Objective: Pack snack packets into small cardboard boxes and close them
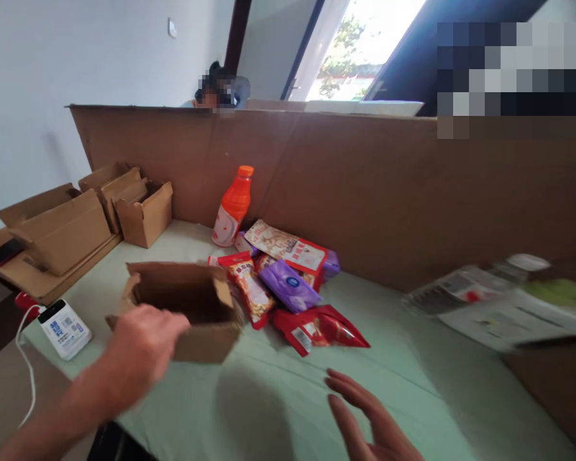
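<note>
1 open carton sits on the green-covered table, and the left grip curls at its near rim: clenched on cardboard or not, I can't tell! Over to the right grip, released, fingers parted, nearest a red packet; a purple pack lies just behind that.
</note>
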The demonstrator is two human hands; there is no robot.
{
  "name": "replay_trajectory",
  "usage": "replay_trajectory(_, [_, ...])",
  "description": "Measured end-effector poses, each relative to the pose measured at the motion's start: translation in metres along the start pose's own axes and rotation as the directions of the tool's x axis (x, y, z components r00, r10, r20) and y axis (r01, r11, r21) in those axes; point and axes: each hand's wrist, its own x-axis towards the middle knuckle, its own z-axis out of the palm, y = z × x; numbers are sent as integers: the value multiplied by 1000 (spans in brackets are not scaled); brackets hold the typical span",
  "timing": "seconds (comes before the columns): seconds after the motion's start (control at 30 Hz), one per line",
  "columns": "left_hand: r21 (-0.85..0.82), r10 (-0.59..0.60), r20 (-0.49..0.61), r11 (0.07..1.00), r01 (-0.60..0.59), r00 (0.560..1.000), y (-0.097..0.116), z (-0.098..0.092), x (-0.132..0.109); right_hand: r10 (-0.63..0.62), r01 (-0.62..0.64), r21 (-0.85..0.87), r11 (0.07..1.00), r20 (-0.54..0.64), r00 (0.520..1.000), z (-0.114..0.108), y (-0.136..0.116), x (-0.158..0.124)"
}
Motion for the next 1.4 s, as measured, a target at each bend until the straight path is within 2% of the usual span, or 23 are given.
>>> replay_trajectory(0.07, [-99,182,-14,978,-183,983,40,11,-8,-119,112,97,989,68,991,-1,-24,-8])
replay_trajectory(0.17, [-183,299,-21,937,-298,954,75,25,-7,-174,130,274,953,142,974,0,-41,-20])
replay_trajectory(0.27, [-205,372,-53,904,-375,927,84,34,4,-83,32,383,923,117,990,-3,-38,-27])
replay_trajectory(0.37, [-209,451,-75,865,-456,889,82,38,15,37,-57,378,924,61,997,-12,-29,-11])
replay_trajectory(0.43, [-223,480,-66,847,-482,875,80,39,18,85,-87,260,962,19,996,-16,-25,20])
replay_trajectory(0.5, [-237,477,-73,845,-480,876,79,39,18,58,-58,52,997,6,998,-12,-25,64])
replay_trajectory(0.63, [-208,394,-153,883,-420,906,70,34,13,-50,83,-262,962,128,991,24,-36,148])
replay_trajectory(0.73, [-194,274,-179,932,-307,945,56,31,8,-38,178,-499,848,278,960,58,-46,180])
replay_trajectory(0.83, [-231,188,-162,947,-222,969,43,32,3,5,170,-549,818,303,953,74,-44,193])
replay_trajectory(0.9, [-285,179,-151,934,-216,972,39,35,1,42,128,-547,827,288,957,66,-40,199])
replay_trajectory(0.97, [-324,177,-153,921,-219,972,38,36,0,62,39,-459,887,202,977,39,-39,204])
replay_trajectory(1.03, [-331,179,-158,917,-223,971,38,37,1,22,-11,-180,984,62,998,1,-50,202])
replay_trajectory(1.07, [-328,186,-155,917,-228,970,39,37,2,-13,13,13,1000,-3,1000,-20,-62,198])
replay_trajectory(1.13, [-309,205,-156,919,-245,966,39,36,3,-120,124,311,942,-30,992,-59,-94,182])
replay_trajectory(1.2, [-285,218,-164,923,-258,962,39,36,4,-270,218,363,906,99,958,-84,-130,158])
replay_trajectory(1.27, [-270,220,-184,926,-265,958,39,36,4,-403,345,234,909,280,871,-92,-158,133])
replay_trajectory(1.33, [-262,219,-195,928,-266,956,39,36,3,-457,484,59,873,447,769,-84,-173,114])
replay_trajectory(1.4, [-251,222,-190,931,-266,956,40,36,2,-420,563,-67,824,594,686,-67,-177,102])
